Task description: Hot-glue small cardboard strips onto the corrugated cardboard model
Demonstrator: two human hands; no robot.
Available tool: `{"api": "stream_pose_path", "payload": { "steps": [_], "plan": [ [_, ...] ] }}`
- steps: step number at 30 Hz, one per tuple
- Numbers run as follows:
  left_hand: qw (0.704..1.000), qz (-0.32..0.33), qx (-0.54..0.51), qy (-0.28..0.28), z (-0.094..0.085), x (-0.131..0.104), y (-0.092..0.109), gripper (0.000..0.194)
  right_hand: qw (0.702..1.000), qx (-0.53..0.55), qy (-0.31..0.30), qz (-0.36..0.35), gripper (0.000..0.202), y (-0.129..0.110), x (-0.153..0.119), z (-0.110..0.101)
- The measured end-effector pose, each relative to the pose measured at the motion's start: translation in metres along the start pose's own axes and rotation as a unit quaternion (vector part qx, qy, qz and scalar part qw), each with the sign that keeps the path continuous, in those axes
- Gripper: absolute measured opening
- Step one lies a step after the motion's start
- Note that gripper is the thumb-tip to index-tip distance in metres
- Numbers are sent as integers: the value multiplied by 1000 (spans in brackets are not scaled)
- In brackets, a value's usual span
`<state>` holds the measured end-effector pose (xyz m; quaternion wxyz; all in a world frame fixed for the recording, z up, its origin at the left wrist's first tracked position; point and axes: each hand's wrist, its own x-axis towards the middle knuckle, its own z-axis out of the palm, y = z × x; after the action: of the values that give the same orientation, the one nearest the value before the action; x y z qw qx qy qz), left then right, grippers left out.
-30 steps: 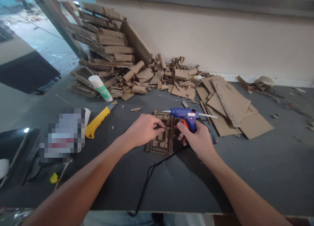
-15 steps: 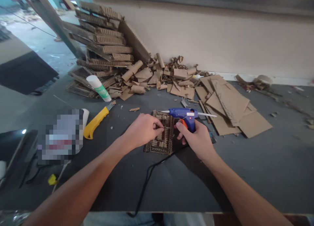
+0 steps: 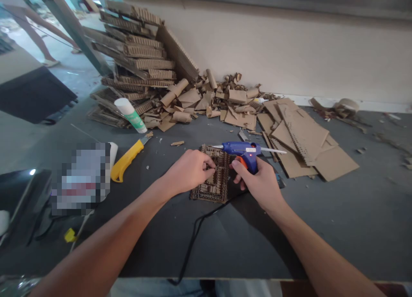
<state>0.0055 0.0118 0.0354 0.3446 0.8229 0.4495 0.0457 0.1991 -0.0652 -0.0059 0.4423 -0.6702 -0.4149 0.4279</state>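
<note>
A small rectangular piece built of corrugated cardboard strips [image 3: 219, 186] lies on the dark table. My left hand [image 3: 189, 170] is over its left side, thumb and fingertips pinched together; whatever is between them is too small to make out. In my right hand [image 3: 259, 179] is a blue glue gun [image 3: 240, 148] with an orange trigger and a small red light. Its nozzle points left, over the top edge of the cardboard piece, and a glue stick sticks out of its back.
Stacked cardboard frames [image 3: 144, 52], scraps [image 3: 193, 97] and flat sheets [image 3: 309, 138] lie toward the wall. A yellow cutter [image 3: 127, 159], a white-green tube [image 3: 130, 115] and a black cord [image 3: 195, 232] are nearer. A person's legs [image 3: 37, 35] show at upper left.
A person's legs have come into view at the upper left. Both my hands and the glue gun hold nearly the same place; the whole view has shifted very slightly.
</note>
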Motion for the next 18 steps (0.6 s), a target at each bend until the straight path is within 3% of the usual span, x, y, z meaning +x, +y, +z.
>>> {"api": "stream_pose_path", "payload": {
  "steps": [18],
  "plan": [
    [999,-1,-40,-20,-2,3,-7,25,1000,21,1,4,41,-1,-1,0]
  ]
}}
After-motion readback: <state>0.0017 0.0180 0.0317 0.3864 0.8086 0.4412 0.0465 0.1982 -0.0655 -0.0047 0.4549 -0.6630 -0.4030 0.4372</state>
